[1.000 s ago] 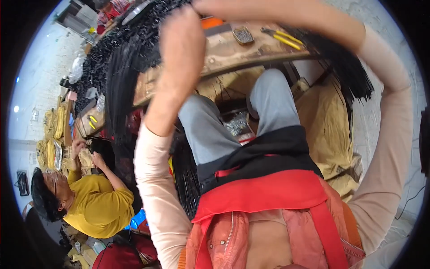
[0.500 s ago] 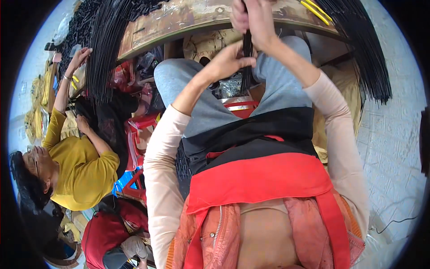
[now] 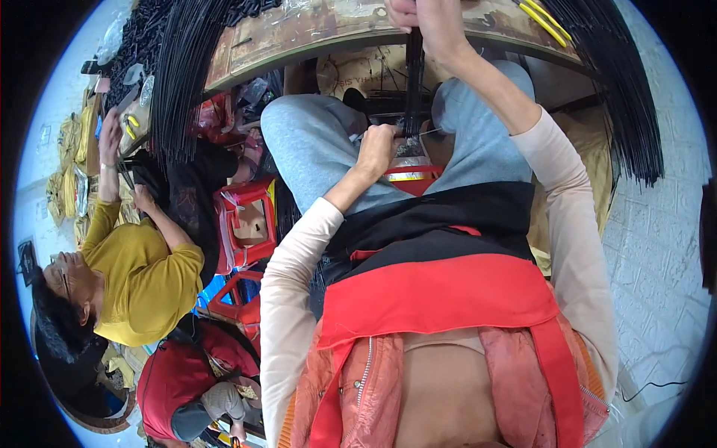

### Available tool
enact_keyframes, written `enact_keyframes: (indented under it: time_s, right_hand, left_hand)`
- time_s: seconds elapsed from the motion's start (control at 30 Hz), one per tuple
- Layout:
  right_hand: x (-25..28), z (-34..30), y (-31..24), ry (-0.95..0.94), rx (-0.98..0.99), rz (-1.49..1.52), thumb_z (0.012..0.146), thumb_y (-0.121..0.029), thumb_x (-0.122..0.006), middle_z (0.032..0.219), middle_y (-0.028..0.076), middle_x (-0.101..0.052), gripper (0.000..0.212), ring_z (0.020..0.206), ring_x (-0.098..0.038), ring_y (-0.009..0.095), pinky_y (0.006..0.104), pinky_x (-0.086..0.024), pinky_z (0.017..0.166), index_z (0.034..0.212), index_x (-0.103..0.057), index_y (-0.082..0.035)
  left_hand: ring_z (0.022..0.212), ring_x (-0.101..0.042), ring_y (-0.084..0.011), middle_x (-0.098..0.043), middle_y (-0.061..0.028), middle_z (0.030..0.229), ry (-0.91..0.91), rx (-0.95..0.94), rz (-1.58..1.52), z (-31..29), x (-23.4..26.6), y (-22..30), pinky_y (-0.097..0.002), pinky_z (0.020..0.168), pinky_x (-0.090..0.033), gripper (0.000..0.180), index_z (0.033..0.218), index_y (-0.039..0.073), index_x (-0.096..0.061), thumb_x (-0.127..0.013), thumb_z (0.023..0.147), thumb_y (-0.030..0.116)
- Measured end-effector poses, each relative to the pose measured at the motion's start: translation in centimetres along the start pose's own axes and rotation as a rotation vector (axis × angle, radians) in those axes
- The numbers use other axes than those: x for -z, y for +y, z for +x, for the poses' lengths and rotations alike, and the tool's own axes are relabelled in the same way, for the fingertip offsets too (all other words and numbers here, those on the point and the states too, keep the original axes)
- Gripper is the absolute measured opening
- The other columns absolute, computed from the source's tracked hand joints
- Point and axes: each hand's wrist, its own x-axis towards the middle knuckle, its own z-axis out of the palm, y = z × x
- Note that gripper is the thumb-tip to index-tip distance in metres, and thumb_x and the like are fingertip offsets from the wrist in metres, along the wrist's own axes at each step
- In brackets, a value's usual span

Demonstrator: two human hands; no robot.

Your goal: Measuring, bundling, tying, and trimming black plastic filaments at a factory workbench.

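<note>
A bundle of thin black strands hangs down over the front edge of the worktable between my knees. My right hand is closed around its upper part at the table edge. Lower down, my left hand is curled into a fist just left of the bundle. A thin light-coloured piece sticks out on the bundle's right side at about that height; I cannot make out whether it joins what the left hand holds. Under the lower ends stands a red container with a pale band.
The wooden worktable bears large bundles of black strands at left and right, plus yellow-handled pliers. A co-worker in a yellow top sits at left, another in dark red below. Red stools stand between.
My left hand has come off the bundle's upper part, moving down and left, and is now a fist. My right hand stays on the bundle near the table edge. The co-worker's raised hand has shifted.
</note>
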Motion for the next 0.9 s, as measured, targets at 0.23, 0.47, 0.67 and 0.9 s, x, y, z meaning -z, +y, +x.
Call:
enact_keyframes:
  time_s: [0.23, 0.47, 0.67, 0.9]
  right_hand:
    - [0.2, 0.9, -0.2, -0.035, 0.040, -0.006, 0.095, -0.054, -0.054, 0.054, -0.006, -0.030, 0.051, 0.043, -0.028, 0.005, 0.0214, -0.022, 0.041, 0.068, -0.040, -0.013]
    - [0.5, 1.4, 0.0, -0.034, 0.041, 0.032, 0.095, -0.054, -0.054, 0.054, -0.006, -0.031, 0.051, 0.043, -0.028, 0.004, 0.0213, -0.023, 0.041, 0.068, -0.041, -0.013]
    - [1.5, 2.1, 1.6, -0.075, 0.048, 0.024, 0.095, -0.053, -0.054, 0.052, -0.006, -0.030, 0.051, 0.041, -0.028, 0.005, 0.0220, -0.022, 0.040, 0.068, -0.041, -0.012]
    - [2.9, -0.7, 6.1, -0.027, 0.058, -0.105, 0.097, -0.049, -0.052, 0.051, -0.003, -0.034, 0.049, 0.041, -0.032, 0.007, 0.0239, -0.026, 0.041, 0.070, -0.044, -0.009]
  left_hand:
    - [0.080, -0.063, -0.0387, -0.064, -0.0192, 0.079, 0.125, -0.174, 0.185, 0.0, 0.4, 0.5, -0.0484, 0.068, -0.049, 0.013, 0.082, 0.003, -0.057, -0.067, 0.075, 0.006]
    - [0.080, -0.065, -0.0367, -0.066, -0.0183, 0.079, 0.112, -0.111, 0.173, 0.2, 0.6, 1.1, -0.0476, 0.070, -0.051, 0.027, 0.094, 0.007, -0.068, -0.062, 0.067, 0.004]
    - [0.083, -0.065, -0.0382, -0.067, -0.0184, 0.085, 0.002, -0.115, 0.164, 0.6, 0.0, -0.8, -0.0486, 0.072, -0.052, 0.045, 0.109, 0.013, -0.068, -0.061, 0.066, 0.003]
    - [0.106, -0.062, -0.0234, -0.067, -0.0119, 0.113, -0.158, -0.155, -0.173, 2.4, 0.6, -1.0, -0.0362, 0.093, -0.049, 0.065, 0.134, 0.011, -0.051, -0.078, 0.074, 0.009]
